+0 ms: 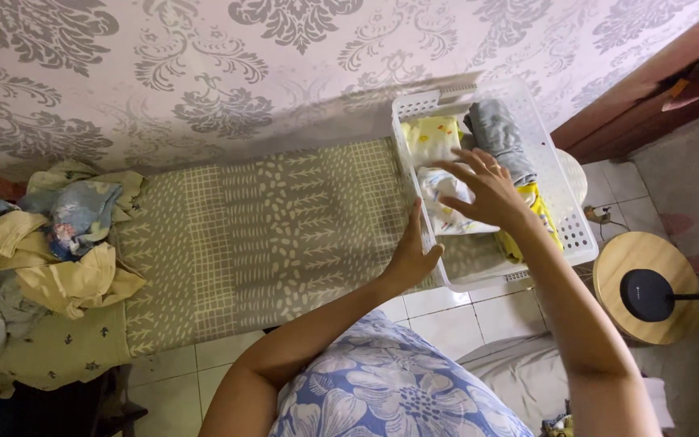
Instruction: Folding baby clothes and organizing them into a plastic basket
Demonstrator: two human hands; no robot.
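A white plastic basket (566, 212) sits at the right end of an olive patterned mat (269, 235). Folded clothes lie inside it: a pale yellow piece (430, 137), a grey roll (499, 133), a white printed piece (440, 202) and a bright yellow piece (545, 217). My left hand (410, 255) presses against the basket's near left rim. My right hand (491, 190) hovers over the basket with fingers spread, just above the white printed piece, holding nothing.
A heap of unfolded clothes (50, 243), yellow, blue and grey, lies at the mat's left end. A round wooden stand with a black disc (645, 291) is on the right. The patterned wall runs behind; white floor tiles (446, 311) lie below.
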